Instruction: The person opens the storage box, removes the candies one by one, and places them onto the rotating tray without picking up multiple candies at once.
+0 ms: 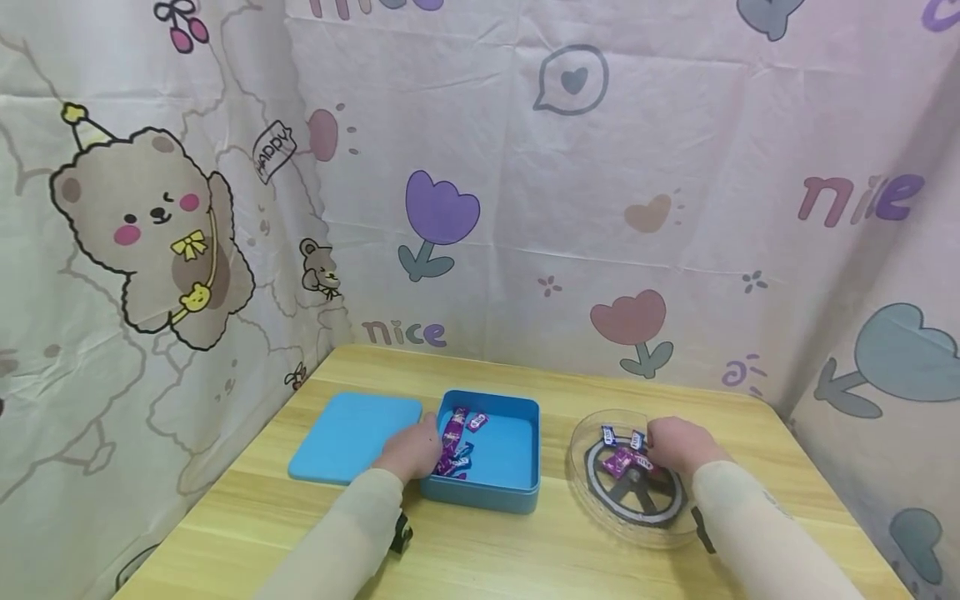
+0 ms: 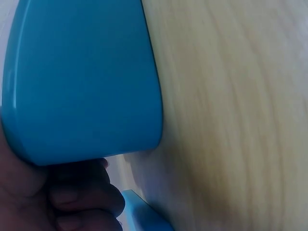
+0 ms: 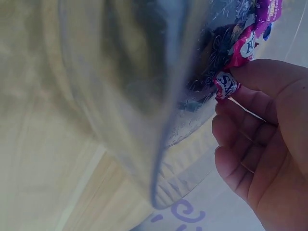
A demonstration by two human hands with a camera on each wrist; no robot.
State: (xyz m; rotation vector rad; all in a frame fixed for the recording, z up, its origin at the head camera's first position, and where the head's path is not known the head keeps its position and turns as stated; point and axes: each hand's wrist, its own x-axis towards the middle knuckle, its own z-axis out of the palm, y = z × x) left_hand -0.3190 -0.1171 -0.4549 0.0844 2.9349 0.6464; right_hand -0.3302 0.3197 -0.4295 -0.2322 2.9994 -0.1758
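Note:
In the head view my left hand (image 1: 414,450) grips the left side of an open blue box (image 1: 480,497). The left wrist view shows its fingers (image 2: 86,197) curled beside the box wall. Purple and blue wrapped candies (image 1: 453,433) lie in the box, mostly along its left side. My right hand (image 1: 684,447) is over the right part of a clear round dish (image 1: 579,471). There it pinches a small pink-and-white wrapped candy (image 3: 227,84) between thumb and fingertips. A few more wrapped candies (image 1: 618,461) lie in this dish, over a dark wheel-like pattern.
A flat light-blue lid (image 1: 348,433) lies on the wooden table (image 1: 558,550), left of the box. Behind the table and along its sides hang printed cloths (image 1: 525,192). Dark wrist straps (image 1: 402,533) show at both sleeves.

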